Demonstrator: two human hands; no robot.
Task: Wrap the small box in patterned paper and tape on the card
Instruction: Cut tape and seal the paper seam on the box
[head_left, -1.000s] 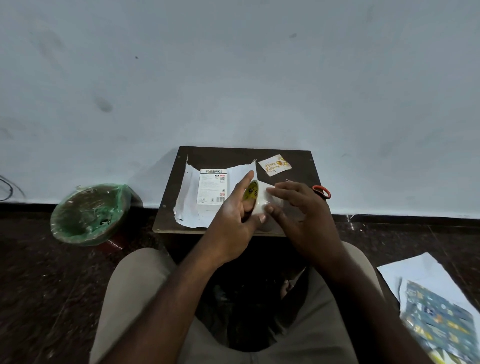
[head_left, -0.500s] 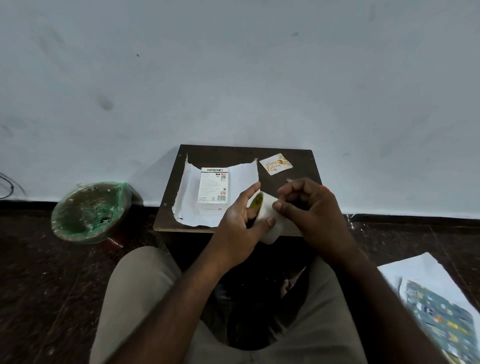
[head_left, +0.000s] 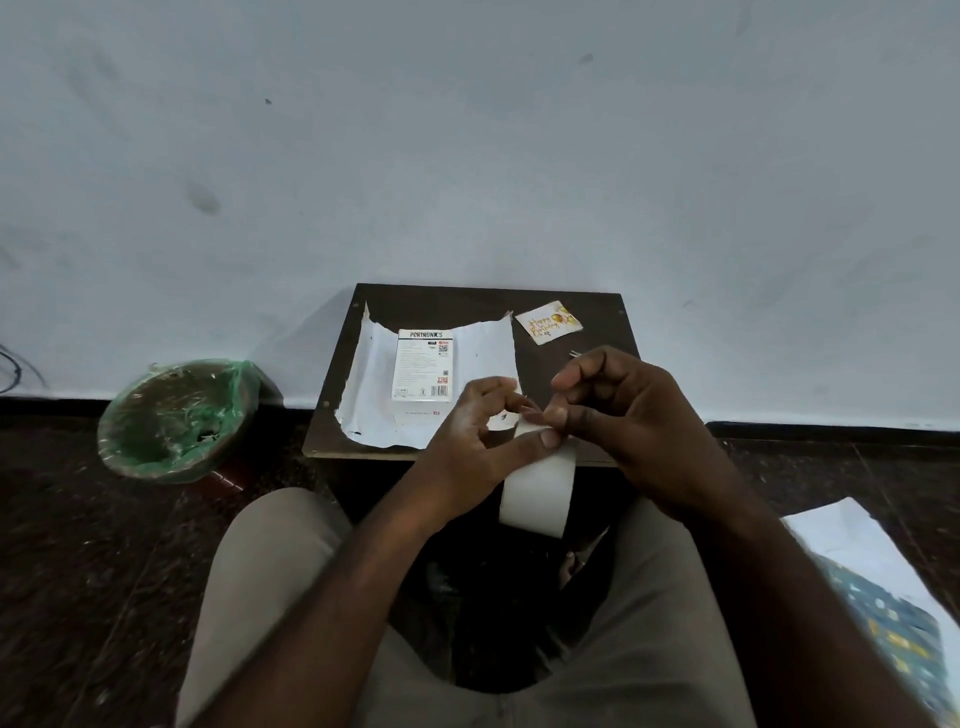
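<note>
Early stage: small box (head_left: 422, 370) sits unwrapped on the open paper (head_left: 371, 384) at frame centre on the surface (head_left: 597, 338), card (head_left: 548, 323) loose to its upper right, left hand (head_left: 478, 441) grips the tape roll (head_left: 537, 493), right hand (head_left: 634, 415) pinches its end, so wrapping and taping are all left.

Pale wall (head_left: 467, 130) meets dark floor (head_left: 104, 571); a low brown table (head_left: 467, 299) stands against it.

White box (head_left: 423, 370) flat on white-side-up paper (head_left: 375, 387), bday card (head_left: 548, 322) just right, pale tape roll (head_left: 540, 493) upright nearer.
</note>
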